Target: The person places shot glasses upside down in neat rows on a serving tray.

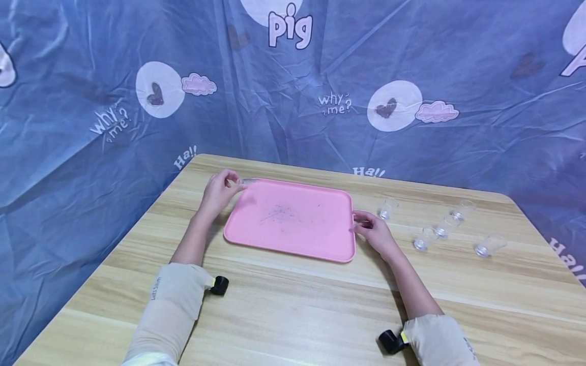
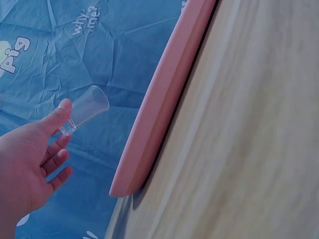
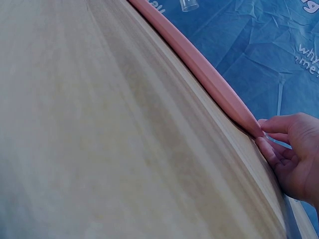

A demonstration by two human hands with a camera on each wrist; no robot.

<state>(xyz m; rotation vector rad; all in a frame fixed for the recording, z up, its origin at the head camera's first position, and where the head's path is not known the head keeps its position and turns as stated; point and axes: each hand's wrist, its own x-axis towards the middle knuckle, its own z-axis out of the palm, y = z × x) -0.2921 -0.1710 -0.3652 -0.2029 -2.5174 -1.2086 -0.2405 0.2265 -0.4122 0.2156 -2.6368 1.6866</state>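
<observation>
Wooden table (image 1: 274, 300), pink tray (image 1: 316, 229) inside its edges (image 1: 343, 176), left grip (image 1: 220, 192) pinching a glass (image 2: 90, 109), right grip (image 1: 376, 235) pinching the tray

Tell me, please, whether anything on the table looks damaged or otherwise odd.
Yes: the pink tray has thin dark marks near its middle, standing out against its plain surface; whether scratches or dirt, I cannot tell.

Over my head-camera feed, a pink tray (image 1: 320, 223) bears dark flecks (image 1: 283, 214) against a tan wood-grain desk (image 1: 284, 310). I see beige sleeves (image 1: 176, 292), colourless cups (image 1: 388, 208), and blue cloth (image 1: 274, 127) printed with pink clouds (image 1: 437, 112).
</observation>
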